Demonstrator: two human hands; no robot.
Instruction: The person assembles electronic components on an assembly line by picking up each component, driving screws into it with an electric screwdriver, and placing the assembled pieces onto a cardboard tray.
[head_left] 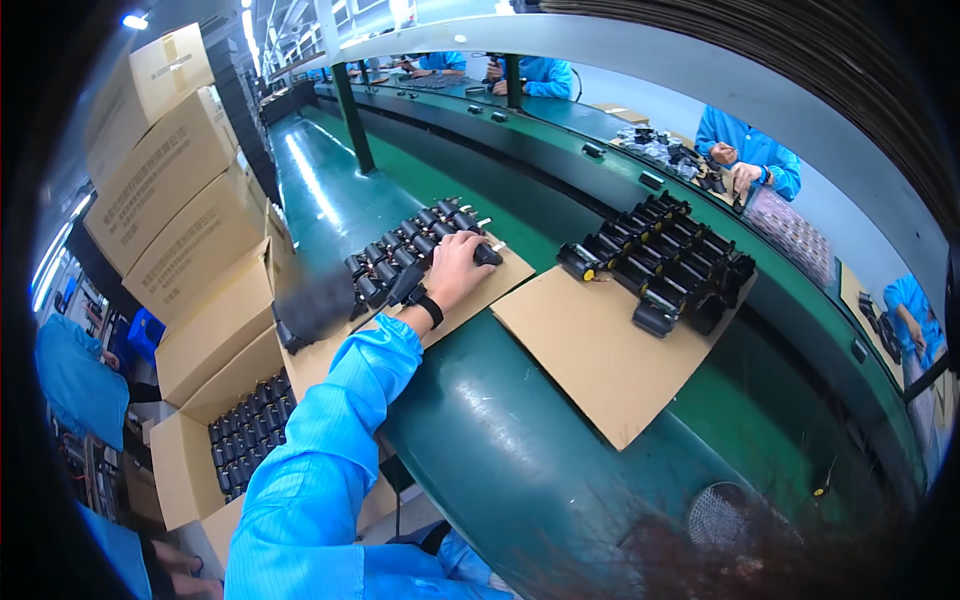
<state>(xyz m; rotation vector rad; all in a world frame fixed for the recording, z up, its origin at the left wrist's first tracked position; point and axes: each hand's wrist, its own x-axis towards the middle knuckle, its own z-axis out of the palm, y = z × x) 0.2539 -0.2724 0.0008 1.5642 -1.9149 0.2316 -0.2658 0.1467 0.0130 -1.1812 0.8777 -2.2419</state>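
Observation:
My left hand (458, 268), in a blue sleeve and black wristband, reaches over a cardboard sheet (510, 272) on the green bench. Its fingers are closed round a black cylindrical part (487, 255) at the right end of several rows of similar black parts (405, 245), some with pale metal tips. Beside the wrist, a larger black piece (405, 285) lies tilted. To the right, a second cardboard sheet (590, 350) carries black open-framed housings (665, 255), one with a yellow round end. My right hand is out of view.
Cardboard boxes (180, 180) are stacked at the left. An open carton (180, 470) below holds more black parts (250, 430). A dark channel with a rail (590, 205) runs behind the bench, under a shelf frame (345, 120). Co-workers in blue (750, 150) sit across.

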